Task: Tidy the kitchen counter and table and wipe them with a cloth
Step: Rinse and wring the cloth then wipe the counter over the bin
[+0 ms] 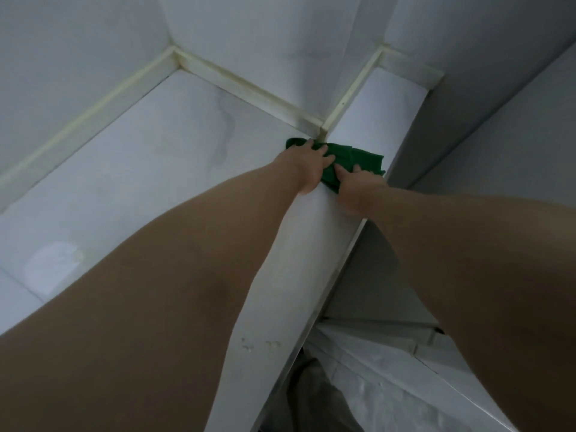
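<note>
A green cloth lies bunched on the white counter, close to the wall corner where a narrow strip of counter runs back. My left hand presses flat on the cloth's left part, fingers spread toward the wall. My right hand grips the cloth's right part from the near side, thumb on top. Both forearms reach forward from the bottom of the view and hide much of the counter's near part.
Yellowed sealing trim runs along the foot of the white walls. A faint round mark shows on the counter at the left. The counter's front edge drops off at the right, with a white appliance top below.
</note>
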Available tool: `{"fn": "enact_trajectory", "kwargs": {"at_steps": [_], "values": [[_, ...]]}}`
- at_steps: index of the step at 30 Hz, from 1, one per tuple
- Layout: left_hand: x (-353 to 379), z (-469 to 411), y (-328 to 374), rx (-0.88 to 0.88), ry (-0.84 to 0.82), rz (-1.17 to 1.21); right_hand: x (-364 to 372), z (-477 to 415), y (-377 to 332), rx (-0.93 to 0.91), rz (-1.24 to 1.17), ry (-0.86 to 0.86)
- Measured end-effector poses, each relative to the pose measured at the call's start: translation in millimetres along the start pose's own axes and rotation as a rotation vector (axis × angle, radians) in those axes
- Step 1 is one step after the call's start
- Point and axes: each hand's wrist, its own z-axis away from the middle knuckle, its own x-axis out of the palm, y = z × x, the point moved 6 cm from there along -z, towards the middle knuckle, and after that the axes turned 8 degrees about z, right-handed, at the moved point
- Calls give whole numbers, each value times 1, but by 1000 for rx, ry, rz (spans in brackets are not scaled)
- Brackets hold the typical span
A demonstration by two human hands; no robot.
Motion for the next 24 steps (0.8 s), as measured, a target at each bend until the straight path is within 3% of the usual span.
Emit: {"fn": "enact_trajectory", "kwargs": {"at_steps": [11,24], "values": [[32,121,12,38,-231,-164,27,117,-71,-175,104,25],[86,281,11,18,-350,-159,92,242,-188,-278,112,63]]}}
